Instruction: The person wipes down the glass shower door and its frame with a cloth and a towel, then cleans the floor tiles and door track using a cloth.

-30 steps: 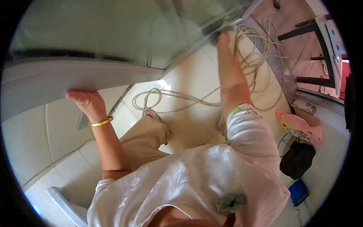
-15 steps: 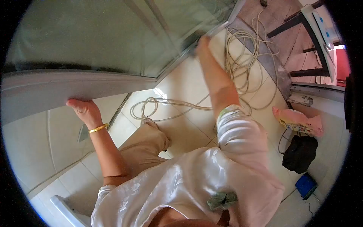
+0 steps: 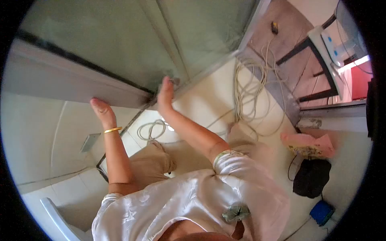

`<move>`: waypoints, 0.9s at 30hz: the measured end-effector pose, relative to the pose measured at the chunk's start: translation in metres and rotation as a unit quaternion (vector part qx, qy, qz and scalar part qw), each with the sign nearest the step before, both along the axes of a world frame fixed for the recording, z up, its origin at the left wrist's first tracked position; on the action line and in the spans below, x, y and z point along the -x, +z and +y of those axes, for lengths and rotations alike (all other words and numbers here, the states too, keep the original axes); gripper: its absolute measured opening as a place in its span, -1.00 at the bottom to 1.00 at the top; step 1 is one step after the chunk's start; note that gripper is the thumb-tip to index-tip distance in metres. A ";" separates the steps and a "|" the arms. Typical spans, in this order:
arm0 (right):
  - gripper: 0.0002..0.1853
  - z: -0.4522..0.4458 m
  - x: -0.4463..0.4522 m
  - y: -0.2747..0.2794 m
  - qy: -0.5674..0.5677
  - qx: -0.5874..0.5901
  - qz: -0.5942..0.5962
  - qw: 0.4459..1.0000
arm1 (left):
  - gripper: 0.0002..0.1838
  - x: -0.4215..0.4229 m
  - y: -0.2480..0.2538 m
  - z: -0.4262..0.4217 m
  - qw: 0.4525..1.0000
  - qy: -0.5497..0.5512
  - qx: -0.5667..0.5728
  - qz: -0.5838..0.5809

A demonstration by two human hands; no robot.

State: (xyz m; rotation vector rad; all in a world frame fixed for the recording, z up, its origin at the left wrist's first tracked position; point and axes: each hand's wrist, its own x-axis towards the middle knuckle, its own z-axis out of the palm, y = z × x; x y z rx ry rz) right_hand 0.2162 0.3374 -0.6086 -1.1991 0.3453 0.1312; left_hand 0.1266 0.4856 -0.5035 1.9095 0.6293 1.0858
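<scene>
The left hand (image 3: 103, 114) meets the lower edge of the grey frame (image 3: 76, 76); its fingers are partly hidden, so I cannot tell their grip. The right hand (image 3: 165, 95) is blurred by the glass (image 3: 116, 36), near its bottom edge, a small dark thing at its fingertips; whether held, I cannot tell. Bare floor (image 3: 203, 92) lies between the glass and the coiled hose (image 3: 251, 94). Past the doorway edge, a chair (image 3: 321, 52) narrows the room.
</scene>
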 end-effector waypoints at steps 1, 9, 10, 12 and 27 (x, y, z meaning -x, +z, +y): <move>-0.22 -0.014 -0.022 0.018 -0.011 -0.054 0.066 0.996 | -0.19 0.001 -0.004 0.003 1.000 0.006 0.007 0.021; -0.41 -0.119 -0.137 0.214 -0.152 0.189 -0.329 0.913 | -0.36 -0.020 -0.050 0.037 0.958 -0.165 0.212 -0.098; -0.43 -0.105 -0.125 0.233 -0.154 0.250 -0.385 0.875 | -0.31 -0.014 -0.026 0.022 0.980 -0.157 0.115 -0.048; -0.45 -0.071 -0.050 0.249 -0.102 0.379 -0.561 0.729 | -0.23 -0.019 0.004 0.002 0.992 -0.129 0.011 0.003; -0.40 -0.060 -0.085 0.407 -0.184 0.520 -0.551 0.626 | -0.24 -0.003 0.049 -0.036 0.993 -0.097 -0.035 0.058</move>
